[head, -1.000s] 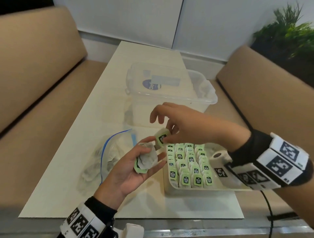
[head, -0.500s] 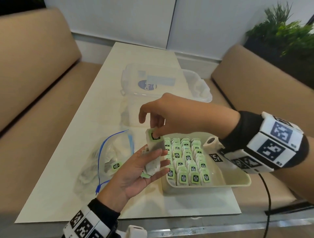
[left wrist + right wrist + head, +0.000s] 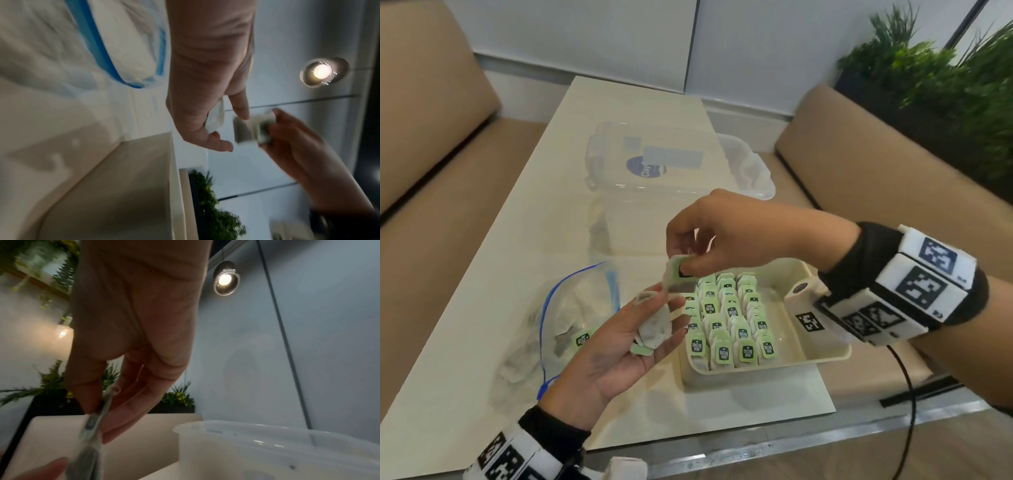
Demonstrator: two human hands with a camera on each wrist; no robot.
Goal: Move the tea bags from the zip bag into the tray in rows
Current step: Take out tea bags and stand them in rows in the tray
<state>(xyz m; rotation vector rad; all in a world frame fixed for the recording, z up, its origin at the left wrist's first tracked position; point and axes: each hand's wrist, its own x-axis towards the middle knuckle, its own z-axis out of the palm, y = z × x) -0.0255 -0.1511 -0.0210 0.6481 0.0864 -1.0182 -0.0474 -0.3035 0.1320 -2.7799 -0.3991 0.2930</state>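
My left hand [image 3: 664, 310] is palm up beside the tray and cups a small bunch of tea bags [image 3: 654, 330], its fingers lightly curled under them. Just above those fingertips my right hand [image 3: 685, 265] pinches one tea bag [image 3: 675, 279] by its green tag. The left wrist view shows this tea bag [image 3: 245, 131] blurred, and the right wrist view shows the tea bag [image 3: 92, 431] edge-on. The cream tray [image 3: 822, 356] holds rows of upright tea bags [image 3: 732, 322]. To the left lies the clear zip bag [image 3: 565, 308] with a blue seal and more tea bags inside.
A clear plastic box [image 3: 671, 164] with a lid stands on the table behind the tray. Beige benches run along both sides and plants stand at the back right. A black cable [image 3: 907, 394] hangs off the table's front right edge.
My right hand went from the tray's far left corner to my left palm and now holds one tea bag above the left fingertips. My left fingers have uncurled somewhat.
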